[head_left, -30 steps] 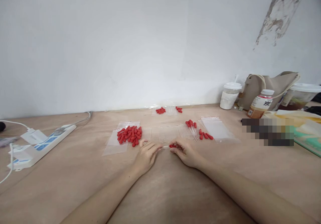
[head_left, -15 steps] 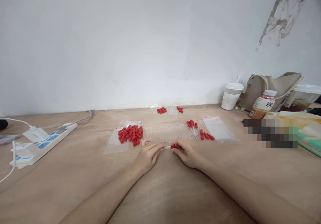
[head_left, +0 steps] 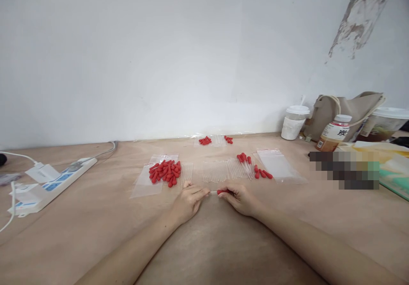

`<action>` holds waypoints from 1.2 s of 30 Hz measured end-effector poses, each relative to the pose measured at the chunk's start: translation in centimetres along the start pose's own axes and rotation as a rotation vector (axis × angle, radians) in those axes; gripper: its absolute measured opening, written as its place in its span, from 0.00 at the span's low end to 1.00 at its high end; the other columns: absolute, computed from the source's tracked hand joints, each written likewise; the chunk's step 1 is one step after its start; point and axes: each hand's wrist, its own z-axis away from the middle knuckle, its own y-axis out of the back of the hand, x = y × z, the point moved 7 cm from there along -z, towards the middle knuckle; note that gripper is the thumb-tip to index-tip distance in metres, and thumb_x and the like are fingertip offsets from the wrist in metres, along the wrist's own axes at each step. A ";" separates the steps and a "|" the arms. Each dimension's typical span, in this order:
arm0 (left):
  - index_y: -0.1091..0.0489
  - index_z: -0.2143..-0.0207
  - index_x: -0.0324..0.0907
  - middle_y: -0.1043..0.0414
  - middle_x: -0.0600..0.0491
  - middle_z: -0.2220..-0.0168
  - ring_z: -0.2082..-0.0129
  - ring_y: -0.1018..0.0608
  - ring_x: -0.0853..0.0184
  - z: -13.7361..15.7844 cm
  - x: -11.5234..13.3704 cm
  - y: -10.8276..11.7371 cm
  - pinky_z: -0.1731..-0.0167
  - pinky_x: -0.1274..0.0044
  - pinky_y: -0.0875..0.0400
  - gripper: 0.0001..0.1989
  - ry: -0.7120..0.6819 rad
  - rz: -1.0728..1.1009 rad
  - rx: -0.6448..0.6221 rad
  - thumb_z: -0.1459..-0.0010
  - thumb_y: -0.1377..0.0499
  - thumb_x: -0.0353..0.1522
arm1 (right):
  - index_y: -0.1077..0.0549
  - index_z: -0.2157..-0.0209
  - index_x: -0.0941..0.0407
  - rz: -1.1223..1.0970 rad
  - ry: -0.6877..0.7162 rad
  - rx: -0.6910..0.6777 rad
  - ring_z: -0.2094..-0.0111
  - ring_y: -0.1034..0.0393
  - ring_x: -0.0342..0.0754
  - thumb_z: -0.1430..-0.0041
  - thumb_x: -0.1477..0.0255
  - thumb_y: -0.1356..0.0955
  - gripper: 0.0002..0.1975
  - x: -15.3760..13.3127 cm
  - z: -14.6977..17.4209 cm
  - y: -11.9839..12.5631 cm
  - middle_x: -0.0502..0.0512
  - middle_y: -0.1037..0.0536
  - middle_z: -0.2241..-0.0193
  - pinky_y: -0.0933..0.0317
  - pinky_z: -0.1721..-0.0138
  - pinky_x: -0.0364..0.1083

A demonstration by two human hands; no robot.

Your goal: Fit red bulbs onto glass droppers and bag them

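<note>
The left hand pinched a clear tube and the right hand pinched a red bulb at its end, apparently to hold both in line, well forward of the back edge of the worktop.

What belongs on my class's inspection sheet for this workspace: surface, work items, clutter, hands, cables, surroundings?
Surface: brown tabletop.
Work items: red bulb pile partly on plastic bags at left; tube rows centrally; bulb-tipped tubes to their right.
Clutter: lidded cup, bottle and beige bag at right.
Hands: left hand pinches a clear tube; right hand grips a red bulb at its end; insertion unclear.
Cables: white cable and grey cable by a power strip, left.
Surroundings: pale wall, peeled patch upper right.
</note>
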 end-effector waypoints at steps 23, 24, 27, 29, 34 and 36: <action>0.33 0.58 0.41 0.27 0.53 0.74 0.75 0.28 0.70 -0.1 0.6 -0.3 0.67 0.74 0.41 0.11 0.084 0.077 0.040 0.39 0.53 0.32 | 0.32 0.62 0.55 -0.287 -0.192 0.123 0.70 0.31 0.44 0.51 0.64 0.33 0.15 1.1 -0.8 0.1 0.52 0.26 0.72 0.38 0.65 0.46; 0.34 0.57 0.41 0.27 0.52 0.73 0.74 0.27 0.69 -0.1 0.7 -0.1 0.65 0.74 0.41 0.12 0.084 0.096 0.033 0.40 0.53 0.33 | 0.33 0.62 0.55 -0.374 -0.239 0.156 0.71 0.32 0.44 0.53 0.63 0.32 0.16 1.4 -0.9 0.2 0.51 0.26 0.73 0.38 0.66 0.45; 0.37 0.53 0.41 0.28 0.50 0.65 0.65 0.28 0.66 -0.2 0.4 0.7 0.61 0.72 0.41 0.14 0.122 0.141 0.056 0.40 0.53 0.33 | 0.34 0.62 0.56 -0.479 -0.347 0.278 0.73 0.33 0.42 0.55 0.61 0.32 0.19 2.3 -1.3 2.0 0.49 0.28 0.75 0.38 0.70 0.43; 0.36 0.54 0.42 0.29 0.49 0.63 0.63 0.29 0.65 -0.1 -0.4 1.2 0.60 0.72 0.40 0.13 0.198 0.130 0.099 0.40 0.53 0.33 | 0.34 0.58 0.56 -0.401 -0.421 0.386 0.74 0.34 0.42 0.53 0.59 0.34 0.21 3.7 -1.7 4.9 0.49 0.29 0.76 0.40 0.72 0.42; 0.31 0.61 0.43 0.28 0.51 0.67 0.65 0.28 0.64 0.2 -1.7 1.1 0.63 0.72 0.39 0.10 0.291 0.041 0.114 0.44 0.48 0.32 | 0.33 0.58 0.58 0.058 -0.616 0.602 0.75 0.34 0.43 0.50 0.60 0.38 0.21 9.0 -2.0 13.7 0.52 0.28 0.75 0.42 0.75 0.41; 0.31 0.62 0.43 0.28 0.51 0.67 0.66 0.28 0.64 0.2 -1.7 0.9 0.63 0.71 0.40 0.09 0.286 0.029 0.096 0.44 0.48 0.32 | 0.31 0.62 0.57 0.305 -0.712 0.538 0.73 0.33 0.44 0.51 0.62 0.38 0.16 11.0 -2.2 15.1 0.52 0.27 0.74 0.43 0.73 0.41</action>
